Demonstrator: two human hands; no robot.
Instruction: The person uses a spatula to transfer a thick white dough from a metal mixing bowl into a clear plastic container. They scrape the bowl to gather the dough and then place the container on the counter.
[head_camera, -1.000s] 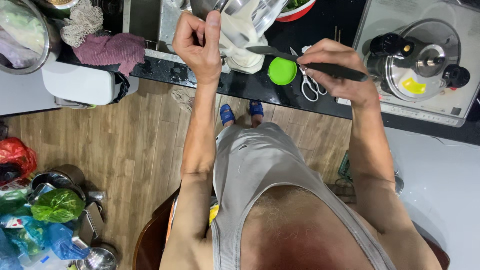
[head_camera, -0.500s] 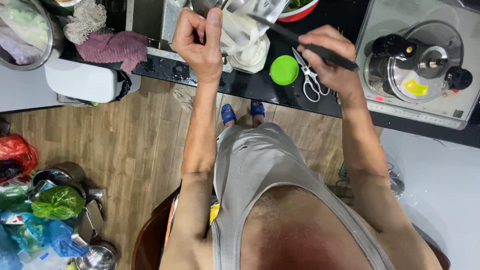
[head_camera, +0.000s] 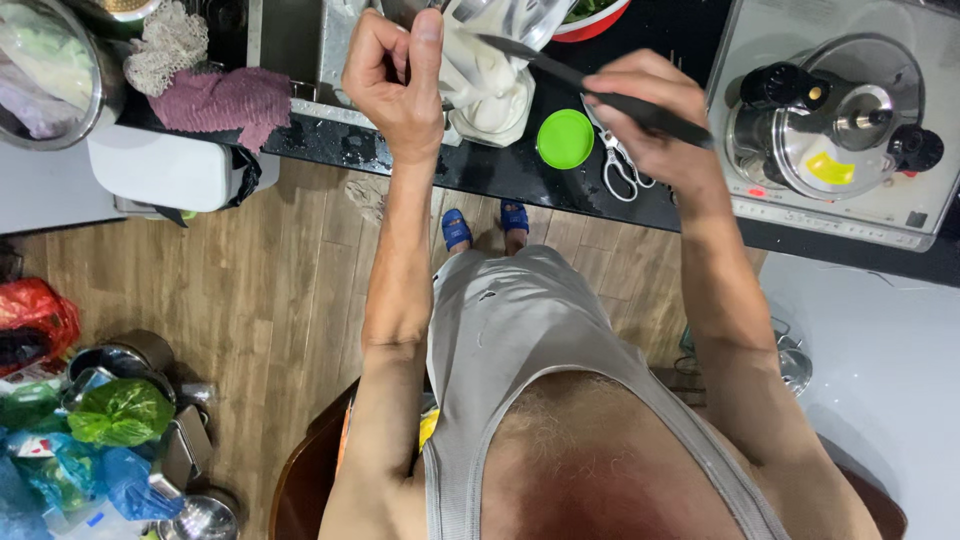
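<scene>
The right hand (head_camera: 645, 120) is closed around the black handle of a knife (head_camera: 590, 80), fingers wrapped over it; the blade runs up and to the left, its tip resting against the white plastic bag (head_camera: 490, 75); the left hand (head_camera: 395, 80) is clenched with the thumb raised, pinching the upper edge of that same bag and holding it up over the dark counter (head_camera: 500, 175); the bag is clear at the top and full of something pale and creamy lower down, its bottom sagging onto the counter edge.

Just right of the bag lies a round green lid (head_camera: 565, 138); beside it, under the right hand, a pair of scissors (head_camera: 620, 170) with white handles lies flat; further right a steel pressure cooker (head_camera: 835, 125) with black knobs sits on a grey hob (head_camera: 830, 215); a red-rimmed bowl (head_camera: 600, 18) shows at the top edge, behind the bag.

To the left of the left hand a purple cloth (head_camera: 215, 100) hangs over the counter's edge; a pale netted scrubber (head_camera: 165, 50) lies by it; a steel bowl (head_camera: 50, 75) sits at the far left.

Below, on the wooden floor (head_camera: 270, 300), blue sandals (head_camera: 485, 225) show beneath the counter; plastic bags (head_camera: 80, 440) and metal pots (head_camera: 130, 355) cluster at the lower left.
</scene>
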